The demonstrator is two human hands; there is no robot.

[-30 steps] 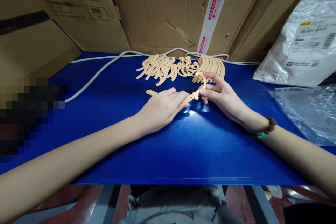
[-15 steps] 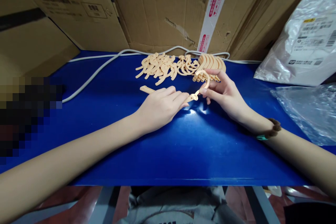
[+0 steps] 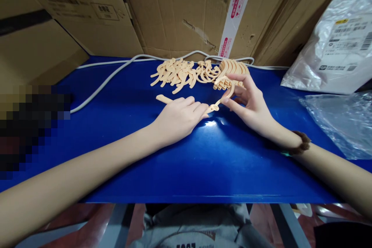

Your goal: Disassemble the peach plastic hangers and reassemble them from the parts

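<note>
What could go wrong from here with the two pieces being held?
The right hand pinches the curved piece, which could twist or slip where it appears to meet the straight piece in the left hand. The right hand also looks close to the stacked pieces behind it and might nudge them.

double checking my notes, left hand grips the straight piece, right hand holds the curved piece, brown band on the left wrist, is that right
One slip: the head view shows the brown band on the right wrist. The rest holds: the left hand grips the straight piece, and the right hand holds the curved piece.
</note>
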